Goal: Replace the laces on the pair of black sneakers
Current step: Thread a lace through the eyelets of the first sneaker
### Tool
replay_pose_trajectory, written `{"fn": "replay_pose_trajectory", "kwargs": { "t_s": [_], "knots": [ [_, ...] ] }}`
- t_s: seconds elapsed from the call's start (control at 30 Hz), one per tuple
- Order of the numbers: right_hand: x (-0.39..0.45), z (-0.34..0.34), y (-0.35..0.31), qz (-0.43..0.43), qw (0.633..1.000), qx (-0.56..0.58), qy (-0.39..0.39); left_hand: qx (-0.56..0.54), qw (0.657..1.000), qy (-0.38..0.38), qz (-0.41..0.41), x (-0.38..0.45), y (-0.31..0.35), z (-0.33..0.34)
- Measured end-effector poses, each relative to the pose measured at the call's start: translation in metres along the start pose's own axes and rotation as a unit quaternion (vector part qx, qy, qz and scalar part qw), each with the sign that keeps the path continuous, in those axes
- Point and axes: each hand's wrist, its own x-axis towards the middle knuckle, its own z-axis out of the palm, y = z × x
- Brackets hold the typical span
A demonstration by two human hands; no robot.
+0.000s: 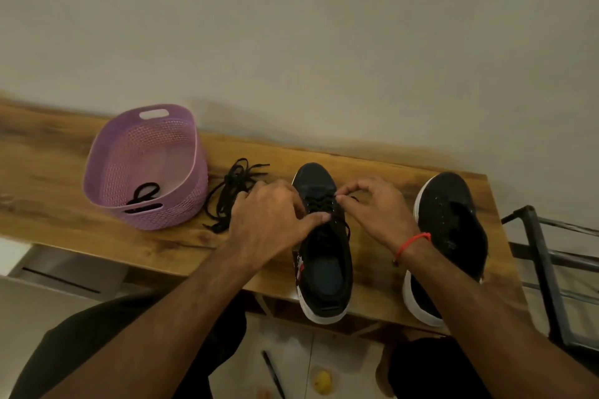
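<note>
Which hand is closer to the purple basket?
Left. The left hand is just right of the basket, by the loose laces. The right hand is farther, beyond the middle shoe.

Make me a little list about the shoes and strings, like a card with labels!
Being laced: left sneaker, lace crossing its front eyelets
Left hand: grips the sneaker's left side by the lacing
Right hand: pinches the lace at the sneaker's right edge
Waiting: right sneaker, no lace seen in it
Loose laces: black pile on the table, between basket and sneaker
Basket: purple, one black lace inside
</note>
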Motion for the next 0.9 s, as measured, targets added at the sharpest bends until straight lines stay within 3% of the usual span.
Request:
{"fn": "replay_pose_trajectory", "kwargs": {
  "t_s": [0.1,0.23,0.43,0.9],
  "knots": [
    [-0.004,0.006,-0.002,-0.014,1.0,-0.015,-0.008,-0.008,0.999,-0.04,-0.001,-0.001,0.001,-0.003],
    [-0.01,0.012,-0.008,-0.018,0.996,-0.079,-0.046,-0.119,0.989,-0.086,-0.019,0.006,-0.004,-0.003],
    [-0.016,0.016,-0.013,-0.031,0.994,-0.092,-0.056,-0.285,0.936,-0.16,-0.129,0.012,-0.014,-0.001],
    [-0.022,0.022,-0.017,-0.092,0.973,-0.199,-0.075,-0.293,0.928,-0.174,-0.147,0.011,-0.012,-0.005]
  ]
}}
